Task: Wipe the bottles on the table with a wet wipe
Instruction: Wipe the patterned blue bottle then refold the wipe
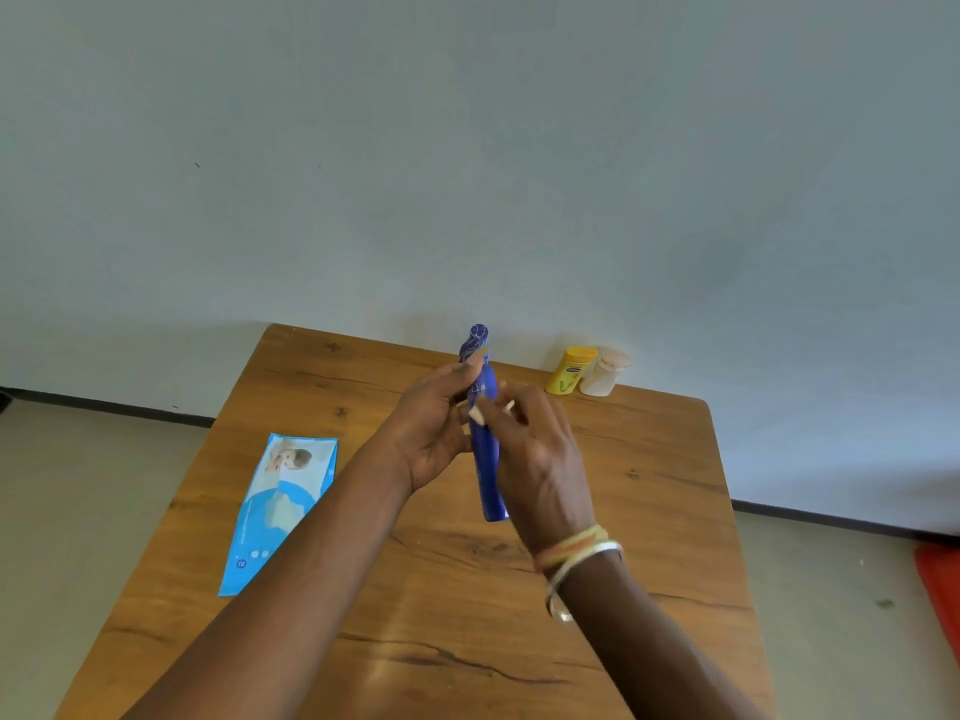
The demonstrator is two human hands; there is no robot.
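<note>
Wooden table (649,511) under both hands, pale wall behind it. Wipe pack (280,506) lies flat on the table left of the left forearm, near the table's left edge. It's blue and white with a child's photo; the print is too small to read.

Blue bottle (490,480) is held off the table between the hands, roughly upright, top tilted away. Pale markings near its top are not legible.

Left hand (431,428) is curled round the bottle's upper half, thumb up along the neck. Right hand (535,459) has its fingers curled onto the bottle's middle, bangles (576,553) on the wrist.

Yellow bottle (570,370) and white bottle (605,375) stand touching beyond the right hand at the far table edge. Yellow one has a blue logo, unreadable.

White scrap (477,414) at the right fingertips, against the bottle. Can't tell if it's the wipe.
</note>
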